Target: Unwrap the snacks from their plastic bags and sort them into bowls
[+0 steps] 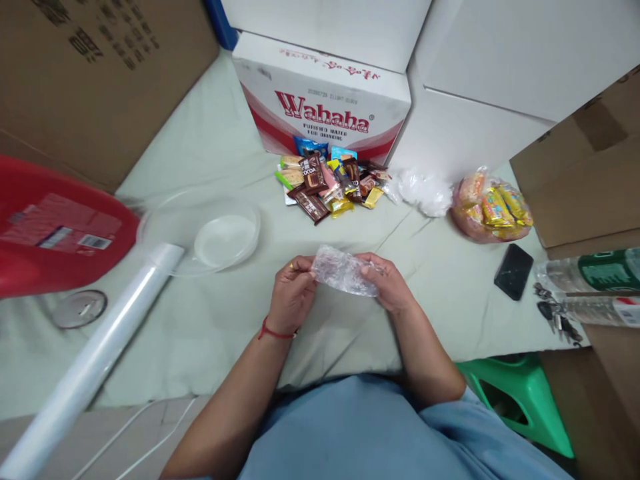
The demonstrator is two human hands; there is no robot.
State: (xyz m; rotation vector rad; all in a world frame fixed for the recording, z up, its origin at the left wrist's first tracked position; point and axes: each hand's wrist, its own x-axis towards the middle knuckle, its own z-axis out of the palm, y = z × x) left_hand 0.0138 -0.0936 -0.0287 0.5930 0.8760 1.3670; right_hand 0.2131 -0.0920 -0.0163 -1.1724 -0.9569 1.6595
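Observation:
A crinkled clear plastic bag (344, 272) is stretched flat between my two hands, above the near part of the covered table. My left hand (293, 293), with a red cord at the wrist, pinches its left end. At the other end, my right hand (386, 280) grips the bag with the thumb on top. Beyond the hands lies a pile of wrapped snacks (330, 183) in brown, yellow, green and blue wrappers. A crumpled heap of clear plastic bags (425, 190) sits to the right of that pile.
A white Wahaha carton (325, 100) stands behind the snacks. On the left are a clear round plastic container (200, 233), a long plastic-film roll (95, 360) and a red container (60, 227). A bag of yellow-wrapped snacks (493, 207), a phone (514, 272), keys (557, 320) and bottles (607, 270) lie right.

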